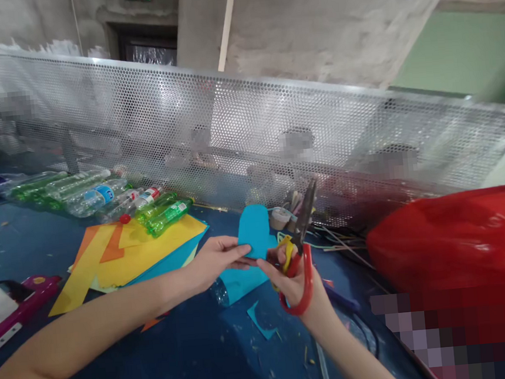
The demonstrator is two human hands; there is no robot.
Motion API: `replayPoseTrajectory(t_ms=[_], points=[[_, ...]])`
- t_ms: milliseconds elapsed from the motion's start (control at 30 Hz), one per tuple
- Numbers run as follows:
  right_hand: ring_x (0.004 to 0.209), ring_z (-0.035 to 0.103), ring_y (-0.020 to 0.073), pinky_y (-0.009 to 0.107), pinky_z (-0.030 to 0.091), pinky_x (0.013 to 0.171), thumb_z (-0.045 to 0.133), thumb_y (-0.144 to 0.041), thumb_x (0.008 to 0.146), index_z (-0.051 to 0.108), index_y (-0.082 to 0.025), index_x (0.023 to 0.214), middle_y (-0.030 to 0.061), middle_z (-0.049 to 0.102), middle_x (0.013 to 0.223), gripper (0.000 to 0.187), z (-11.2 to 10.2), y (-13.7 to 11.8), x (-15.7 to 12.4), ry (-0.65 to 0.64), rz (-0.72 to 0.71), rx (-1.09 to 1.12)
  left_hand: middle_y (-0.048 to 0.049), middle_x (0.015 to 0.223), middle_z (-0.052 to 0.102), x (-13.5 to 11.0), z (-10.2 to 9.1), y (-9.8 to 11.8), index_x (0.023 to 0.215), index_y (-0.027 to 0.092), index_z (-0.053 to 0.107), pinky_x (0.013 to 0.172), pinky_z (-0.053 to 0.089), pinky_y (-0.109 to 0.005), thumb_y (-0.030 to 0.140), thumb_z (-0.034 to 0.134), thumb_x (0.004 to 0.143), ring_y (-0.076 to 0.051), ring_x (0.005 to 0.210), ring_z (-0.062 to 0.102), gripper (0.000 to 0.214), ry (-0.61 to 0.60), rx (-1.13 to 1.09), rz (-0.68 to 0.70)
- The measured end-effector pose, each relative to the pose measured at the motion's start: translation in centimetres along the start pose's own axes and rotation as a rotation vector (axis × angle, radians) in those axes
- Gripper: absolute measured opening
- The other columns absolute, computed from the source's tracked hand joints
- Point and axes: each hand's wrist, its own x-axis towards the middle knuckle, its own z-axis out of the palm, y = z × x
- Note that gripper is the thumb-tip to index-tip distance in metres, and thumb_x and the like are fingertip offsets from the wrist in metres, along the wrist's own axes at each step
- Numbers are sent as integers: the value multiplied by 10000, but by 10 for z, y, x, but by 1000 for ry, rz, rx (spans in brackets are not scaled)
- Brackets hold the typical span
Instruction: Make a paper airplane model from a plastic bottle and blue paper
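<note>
My left hand [218, 258] is closed, pinching a blue paper piece [254, 227] with a rounded top edge between thumb and fingers. My right hand [297, 286] is wrapped around scissors [304, 217] with red and yellow handles, their dark blades pointing up and away. Its fingertips also meet the paper's lower right edge. Below the hands lies a clear plastic bottle [221, 292] with blue paper around it, partly hidden by my left hand. A thin curved blue paper scrap [260, 323] rests on the blue table nearby.
Yellow, orange and blue paper sheets [152, 254] are stacked left of centre. Several plastic bottles [98, 194] lie behind them. A purple power strip [22, 316] sits at far left, a red bag [452, 243] at right. A perforated metal screen [163, 126] runs along the back.
</note>
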Motion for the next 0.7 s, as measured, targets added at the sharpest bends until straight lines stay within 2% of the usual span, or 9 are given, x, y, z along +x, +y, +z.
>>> replayPoseTrajectory(t_ms=[333, 700], points=[[597, 520, 159, 302, 433, 568, 734, -387, 650, 380, -233, 677, -27, 514, 649, 386, -2, -2, -4, 22, -66, -103, 21, 608, 619, -4, 5, -1, 618, 151, 577, 670, 508, -255, 342, 696, 735, -143, 683, 662, 254, 12, 27, 44], [534, 464, 130, 276, 413, 508, 736, -352, 668, 383, -236, 691, -39, 476, 635, 372, -2, 1, -3, 5, -48, 16, -9, 686, 661, -6, 5, 0, 667, 148, 583, 734, 506, -297, 394, 691, 729, -174, 759, 670, 276, -6, 50, 13]])
